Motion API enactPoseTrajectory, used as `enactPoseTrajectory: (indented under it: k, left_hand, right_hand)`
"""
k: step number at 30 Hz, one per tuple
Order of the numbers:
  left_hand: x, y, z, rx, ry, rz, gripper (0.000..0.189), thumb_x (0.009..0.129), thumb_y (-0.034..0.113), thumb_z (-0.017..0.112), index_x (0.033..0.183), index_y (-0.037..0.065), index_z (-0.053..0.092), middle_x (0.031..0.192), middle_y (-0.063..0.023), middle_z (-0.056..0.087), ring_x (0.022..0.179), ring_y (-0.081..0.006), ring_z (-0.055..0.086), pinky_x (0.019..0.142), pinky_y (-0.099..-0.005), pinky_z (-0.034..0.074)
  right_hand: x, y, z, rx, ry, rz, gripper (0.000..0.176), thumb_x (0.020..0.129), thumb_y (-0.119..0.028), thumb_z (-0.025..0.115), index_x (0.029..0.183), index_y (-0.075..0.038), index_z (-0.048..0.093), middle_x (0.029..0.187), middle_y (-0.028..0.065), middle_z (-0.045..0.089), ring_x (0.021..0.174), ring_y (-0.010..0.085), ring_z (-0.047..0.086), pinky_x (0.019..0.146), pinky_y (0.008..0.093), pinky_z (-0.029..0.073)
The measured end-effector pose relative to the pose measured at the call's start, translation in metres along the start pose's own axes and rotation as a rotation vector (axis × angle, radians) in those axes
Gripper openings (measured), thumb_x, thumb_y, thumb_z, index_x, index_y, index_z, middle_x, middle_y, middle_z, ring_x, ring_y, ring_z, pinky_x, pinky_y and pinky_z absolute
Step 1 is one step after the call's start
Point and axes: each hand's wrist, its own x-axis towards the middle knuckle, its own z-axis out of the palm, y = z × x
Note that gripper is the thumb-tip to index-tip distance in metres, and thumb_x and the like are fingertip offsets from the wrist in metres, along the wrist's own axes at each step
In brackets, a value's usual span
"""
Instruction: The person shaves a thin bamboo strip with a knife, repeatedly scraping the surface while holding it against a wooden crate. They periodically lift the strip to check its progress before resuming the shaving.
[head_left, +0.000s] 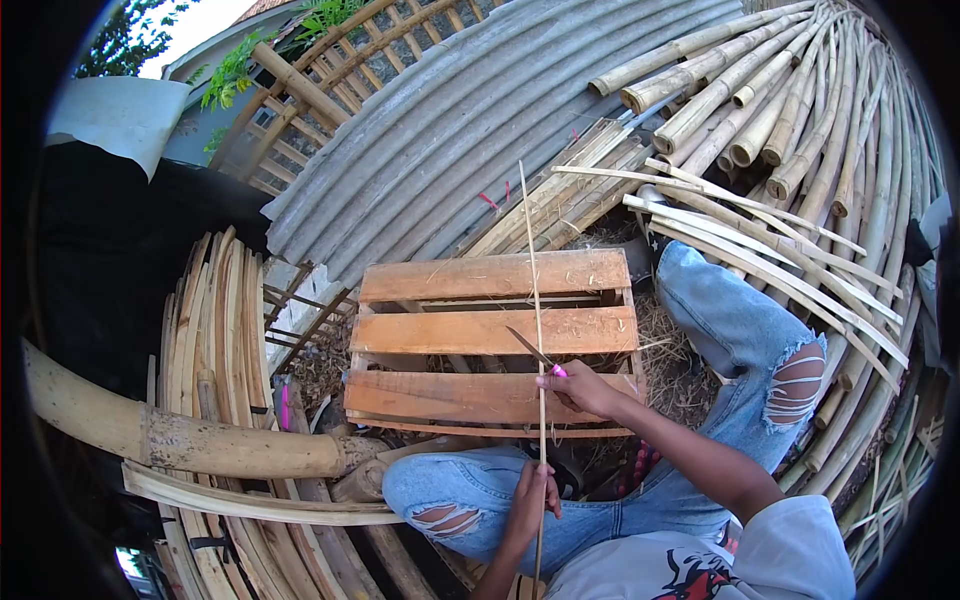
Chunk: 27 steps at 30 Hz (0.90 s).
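Your left hand (535, 495), low in the middle of the frame, has its grip clamped on the bamboo strip (536, 300). That 1 strip runs nearly upright from the upper centre, passes over the slatted desk (450, 332) and reaches the bottom edge. Your right hand (582, 390), just right of centre, has its grip clamped on the knife (530, 345) by its pink handle; the blade points to the upper left and crosses the strip. Your right thumb side is at the strip too, though you cannot tell from here whether it pinches it.

With 2 hands on so thin a piece, light, even pressure and a shallow blade angle should serve you best. Hold the strip straight with the left grip, well apart from the blade. Which way the edge faces is too small to tell, so check that it points away from your left fingers and left knee (430, 480).
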Motion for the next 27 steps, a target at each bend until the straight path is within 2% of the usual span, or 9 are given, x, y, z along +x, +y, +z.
enactPoseTrajectory:
  k: [1,4,5,9,11,14,17,22,27]
  left_hand:
    - [0.0,0.002,-0.002,0.003,0.007,-0.009,0.036,0.1,0.04,0.03,0.098,0.006,0.042,0.058,-0.0036,0.042,0.044,-0.0126,0.047,0.041,-0.0243,0.043]
    - [0.009,0.014,-0.012,-0.055,0.033,-0.002,0.042,0.099,0.042,0.028,0.116,0.004,0.037,0.08,-0.0149,0.055,0.069,-0.027,0.063,0.065,-0.0403,0.056]
    - [0.011,0.019,-0.015,-0.052,0.04,-0.008,0.042,0.099,0.042,0.028,0.116,0.004,0.037,0.08,-0.0149,0.055,0.069,-0.027,0.063,0.065,-0.0403,0.056]
    - [0.016,0.036,-0.016,-0.181,-0.009,0.006,0.047,0.098,0.044,0.03,0.119,0.003,0.039,0.081,-0.0153,0.057,0.064,-0.0259,0.062,0.056,-0.0356,0.053]
    - [0.017,0.04,-0.017,-0.255,-0.038,-0.013,0.043,0.098,0.042,0.035,0.113,0.003,0.044,0.072,-0.0102,0.053,0.051,-0.0171,0.054,0.043,-0.027,0.044]
    - [0.019,0.038,-0.019,-0.27,-0.039,-0.033,0.034,0.098,0.037,0.04,0.103,0.004,0.047,0.061,-0.0037,0.045,0.041,-0.0094,0.04,0.037,-0.0215,0.031]
    - [0.019,0.035,-0.016,-0.321,0.001,-0.018,0.028,0.097,0.032,0.043,0.094,0.005,0.047,0.057,0.0,0.038,0.039,-0.0063,0.033,0.036,-0.0192,0.027]
    - [0.022,0.026,-0.016,-0.33,-0.074,-0.058,0.029,0.098,0.034,0.042,0.088,0.007,0.045,0.056,-0.0007,0.038,0.039,-0.0076,0.034,0.036,-0.0204,0.029]
    - [0.027,0.011,-0.019,-0.5,-0.164,-0.177,0.029,0.098,0.036,0.041,0.083,0.01,0.042,0.054,-0.0006,0.037,0.038,-0.0086,0.033,0.036,-0.0216,0.029]
  right_hand:
    - [-0.002,0.001,0.004,-0.004,-0.002,-0.003,0.039,0.088,-0.035,0.062,0.066,-0.005,0.051,0.046,-0.0037,0.037,0.036,0.0071,0.033,0.035,0.0256,0.024]
    - [-0.009,0.008,0.019,-0.053,-0.018,-0.029,0.043,0.089,-0.035,0.061,0.062,-0.003,0.051,0.048,-0.0024,0.041,0.045,0.007,0.037,0.041,0.0269,0.028]
    - [-0.01,0.012,0.024,-0.088,-0.024,-0.028,0.042,0.089,-0.035,0.06,0.063,-0.002,0.053,0.049,-0.0019,0.042,0.046,0.0075,0.038,0.043,0.0278,0.03]
    - [-0.013,0.025,0.046,-0.117,-0.017,-0.142,0.04,0.091,-0.035,0.058,0.068,-0.001,0.058,0.05,-0.0004,0.044,0.048,0.0085,0.041,0.046,0.0289,0.033]
    - [-0.016,0.025,0.051,-0.04,-0.063,-0.105,0.037,0.092,-0.033,0.056,0.074,-0.001,0.062,0.05,0.0003,0.046,0.049,0.0091,0.042,0.048,0.0291,0.035]
    - [-0.02,0.02,0.054,-0.024,-0.097,-0.136,0.039,0.092,-0.034,0.056,0.073,-0.001,0.061,0.05,0.0003,0.046,0.05,0.0091,0.043,0.049,0.0287,0.036]
    - [-0.017,0.014,0.05,-0.109,-0.062,-0.151,0.043,0.091,-0.037,0.056,0.069,0.0,0.059,0.05,0.0003,0.043,0.05,0.0092,0.04,0.048,0.0294,0.035]
    - [-0.001,0.01,0.032,-0.352,0.006,-0.109,0.052,0.089,-0.042,0.058,0.059,0.001,0.051,0.048,0.002,0.036,0.05,0.0095,0.035,0.048,0.0315,0.033]
    - [-0.004,0.025,0.033,-0.296,-0.005,0.028,0.052,0.089,-0.044,0.056,0.063,0.001,0.056,0.048,0.0042,0.04,0.048,0.0116,0.037,0.048,0.033,0.034]
